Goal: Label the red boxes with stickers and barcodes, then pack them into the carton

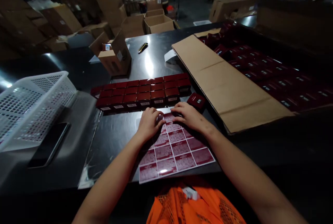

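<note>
A sheet of dark red printed labels (172,148), ruled into a grid by white lines, lies in front of me at the table's near edge. At the top of the sheet my left hand (151,122) is closed, its thumb and fingers on the pale upper margin. Opposite it, my right hand (189,117) has curled fingers on the same margin. What lies under the fingertips is partly hidden. Just beyond both hands stand rows of small dark red boxes (137,97) with white barcode stickers. A single red box (196,101) rests beside my right hand.
A large open carton (234,88) full of red boxes fills the right. On the left are a white perforated basket (49,92) and a phone (49,144). Farther back stand a small cardboard box (114,57) and a yellow-black cutter (143,48).
</note>
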`<state>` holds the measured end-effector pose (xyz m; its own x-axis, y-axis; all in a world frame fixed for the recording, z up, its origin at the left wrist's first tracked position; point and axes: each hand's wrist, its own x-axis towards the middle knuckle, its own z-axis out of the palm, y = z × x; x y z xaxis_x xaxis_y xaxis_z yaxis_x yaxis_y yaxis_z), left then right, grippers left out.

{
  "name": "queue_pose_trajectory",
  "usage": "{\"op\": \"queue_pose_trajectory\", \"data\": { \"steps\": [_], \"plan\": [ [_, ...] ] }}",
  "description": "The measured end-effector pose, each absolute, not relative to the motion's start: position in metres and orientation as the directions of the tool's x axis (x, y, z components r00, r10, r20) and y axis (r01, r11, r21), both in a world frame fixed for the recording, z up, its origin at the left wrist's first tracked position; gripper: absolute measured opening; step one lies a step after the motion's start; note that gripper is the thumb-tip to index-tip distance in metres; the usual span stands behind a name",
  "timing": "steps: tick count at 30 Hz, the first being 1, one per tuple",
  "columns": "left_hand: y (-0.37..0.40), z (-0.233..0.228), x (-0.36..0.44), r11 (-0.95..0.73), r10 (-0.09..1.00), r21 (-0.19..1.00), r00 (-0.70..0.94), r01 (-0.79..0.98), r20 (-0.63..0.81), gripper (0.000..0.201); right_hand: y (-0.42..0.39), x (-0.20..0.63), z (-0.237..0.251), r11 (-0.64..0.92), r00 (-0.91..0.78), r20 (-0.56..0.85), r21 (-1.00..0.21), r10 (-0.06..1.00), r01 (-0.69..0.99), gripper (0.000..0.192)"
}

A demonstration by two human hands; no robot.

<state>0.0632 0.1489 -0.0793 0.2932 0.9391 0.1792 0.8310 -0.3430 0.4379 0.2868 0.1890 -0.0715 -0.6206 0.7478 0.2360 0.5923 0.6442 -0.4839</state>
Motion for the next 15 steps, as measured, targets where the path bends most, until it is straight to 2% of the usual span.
{"op": "queue_pose_trajectory", "data": {
  "steps": [4,7,11,15],
  "plan": [
    [0.150,-0.075,0.051,-0.293,0.956,0.525,0.233,0.799,0.179,0.009,0.188,0.291,-0.067,0.636,-0.610,0.242,-0.498,0.755,0.589,0.033],
    [0.149,-0.074,0.046,-0.302,0.953,0.571,0.239,0.764,0.185,0.009,0.185,0.289,-0.066,0.657,-0.584,0.321,-0.499,0.746,0.565,0.033],
    [0.148,-0.073,0.046,-0.305,0.950,0.615,0.278,0.728,0.142,0.008,0.183,0.286,-0.063,0.688,-0.542,0.423,-0.448,0.726,0.571,0.031],
    [0.148,-0.070,0.043,-0.301,0.944,0.663,0.314,0.686,0.104,0.008,0.182,0.284,-0.064,0.724,-0.562,0.458,-0.395,0.689,0.566,0.024]
  ]
}}
